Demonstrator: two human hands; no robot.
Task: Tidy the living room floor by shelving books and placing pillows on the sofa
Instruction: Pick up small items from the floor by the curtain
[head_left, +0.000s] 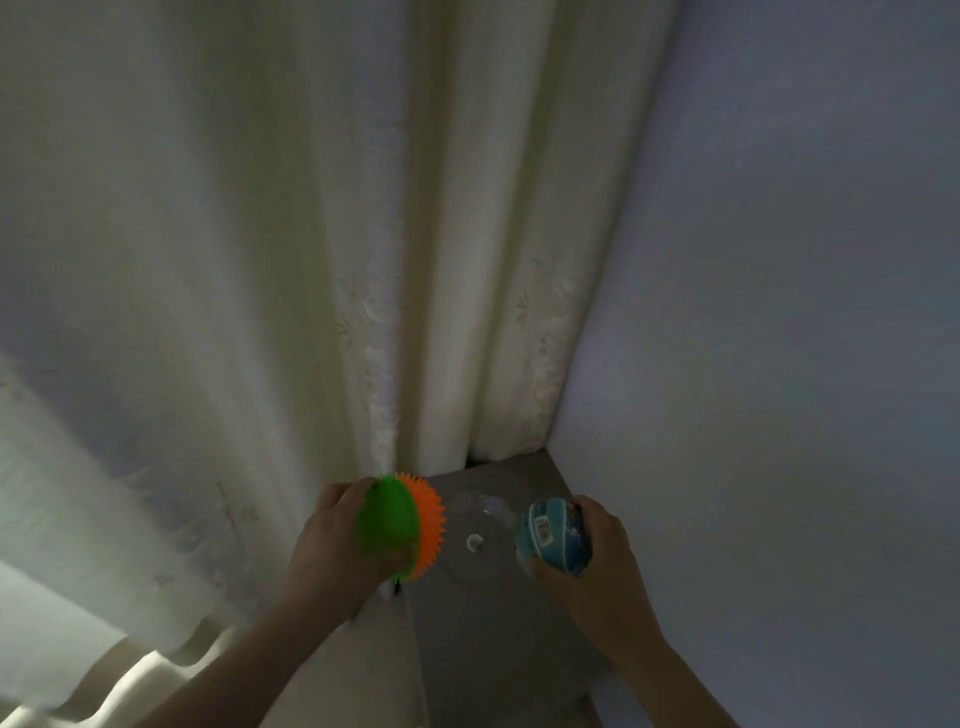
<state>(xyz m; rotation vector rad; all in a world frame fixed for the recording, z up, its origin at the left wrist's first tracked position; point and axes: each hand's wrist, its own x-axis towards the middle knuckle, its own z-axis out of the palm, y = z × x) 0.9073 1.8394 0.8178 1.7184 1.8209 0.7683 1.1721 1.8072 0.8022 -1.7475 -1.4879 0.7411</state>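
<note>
My left hand (332, 540) grips a spiky ball, half green and half orange (405, 525), at the lower middle of the view. A blue patterned ball with a small label (550, 535) is held in my right hand (597, 561). Both hands hover close together over a grey surface in a room corner. No books, pillows or sofa are in sight.
A clear round dish or lid (475, 540) lies on the grey surface (493, 649) between the two balls. Cream curtains (260, 286) hang on the left and in the middle. A plain pale wall (779, 312) rises on the right. The scene is dim.
</note>
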